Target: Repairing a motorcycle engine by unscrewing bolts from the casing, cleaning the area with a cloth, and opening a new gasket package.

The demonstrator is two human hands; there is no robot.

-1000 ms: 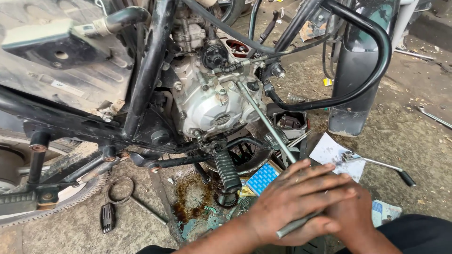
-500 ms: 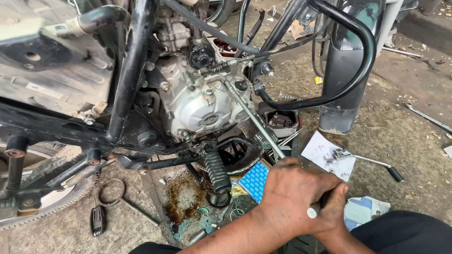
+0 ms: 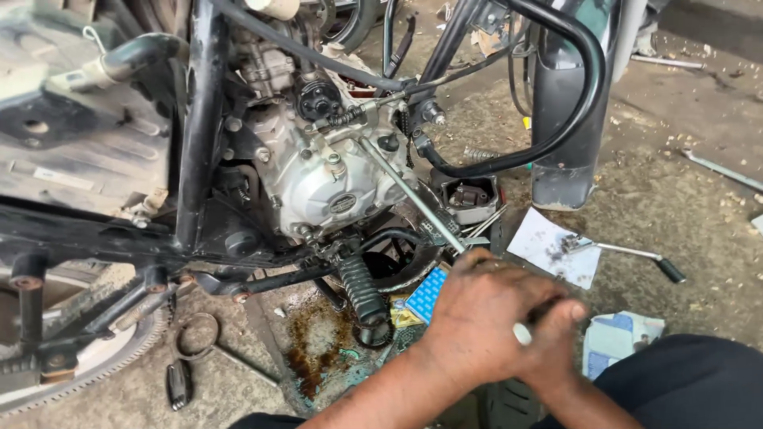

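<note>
I've got both hands stacked low and right of centre now — the left hand (image 3: 477, 318) lies over the top, fingers curled down tight, and the right hand (image 3: 556, 349) sits under it, thumb up, closed round the pale end of a long metal rod (image 3: 413, 195). That rod runs up and left from my grip to the silver engine cover (image 3: 330, 179) in the middle of the frame.

What's changed: a second ago my fingers were spread loosely over the handle; half a second ago they had closed in, and now both hands are clamped hard and have shifted a little up toward the engine. To me that reads as the grip being set and force going onto the tool at the engine end — the working part of the job, not the reaching part.

Below the engine the black ribbed footpeg (image 3: 362, 290) hangs over a rusty oil stain (image 3: 318, 349). A blue box (image 3: 425, 294) lies just left of my hands, a sheet of paper (image 3: 548, 250) with a wrench (image 3: 628, 254) on it to the right.
</note>
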